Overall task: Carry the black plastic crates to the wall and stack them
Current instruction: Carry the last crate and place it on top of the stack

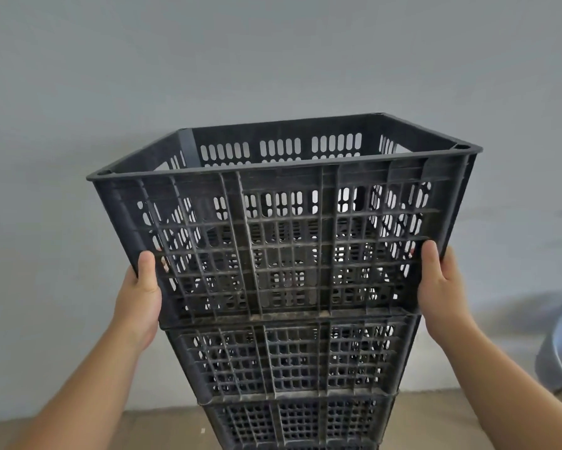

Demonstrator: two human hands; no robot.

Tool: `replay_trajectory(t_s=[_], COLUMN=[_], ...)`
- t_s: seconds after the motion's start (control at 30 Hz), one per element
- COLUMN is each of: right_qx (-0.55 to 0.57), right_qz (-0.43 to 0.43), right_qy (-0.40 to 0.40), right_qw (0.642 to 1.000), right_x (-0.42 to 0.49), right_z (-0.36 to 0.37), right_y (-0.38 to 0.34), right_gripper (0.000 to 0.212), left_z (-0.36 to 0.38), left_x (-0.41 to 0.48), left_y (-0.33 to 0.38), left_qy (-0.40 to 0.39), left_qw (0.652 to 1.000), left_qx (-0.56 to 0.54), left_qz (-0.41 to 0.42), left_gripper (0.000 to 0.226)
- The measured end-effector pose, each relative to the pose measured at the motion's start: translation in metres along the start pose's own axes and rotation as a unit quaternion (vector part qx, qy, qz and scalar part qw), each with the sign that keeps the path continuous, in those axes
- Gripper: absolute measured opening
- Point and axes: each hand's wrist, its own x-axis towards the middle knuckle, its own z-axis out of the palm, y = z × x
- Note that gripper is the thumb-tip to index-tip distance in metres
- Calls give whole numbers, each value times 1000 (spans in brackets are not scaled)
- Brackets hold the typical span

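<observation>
Both left hand and right hand grip top crate (grey wall, tan floor).

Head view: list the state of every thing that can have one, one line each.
top crate: upright, open top, nothing seen inside, held at both sides, its bottom meeting the second crate.
second crate: upright, stacked under the top crate.
third crate: upright, lowest in view, cut off by the frame.
left hand: grips the top crate's left side.
right hand: grips the top crate's right side.
</observation>
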Motion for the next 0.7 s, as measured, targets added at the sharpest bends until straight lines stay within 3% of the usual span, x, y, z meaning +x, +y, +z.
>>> replay_trajectory(t_s=[0.33, 0.5, 0.7], right_qx=[-9, -52, -228], right_qz=[18, 38, 94], right_qy=[-25, -30, -42], right_qw=[999, 997, 968], right_x=[-4, -14, -30], right_z=[-3, -4, -8], right_y=[-9, -22, -55], right_gripper=[21, 41, 52], left_z=[1, -8, -34], left_x=[-8, -10, -23], left_y=[6, 11, 32], left_qy=[-15, -28, -110], left_qw=[1000, 997, 969], left_qx=[7, 73, 219], left_qz=[-6, 22, 15], left_gripper=[65, 64, 65])
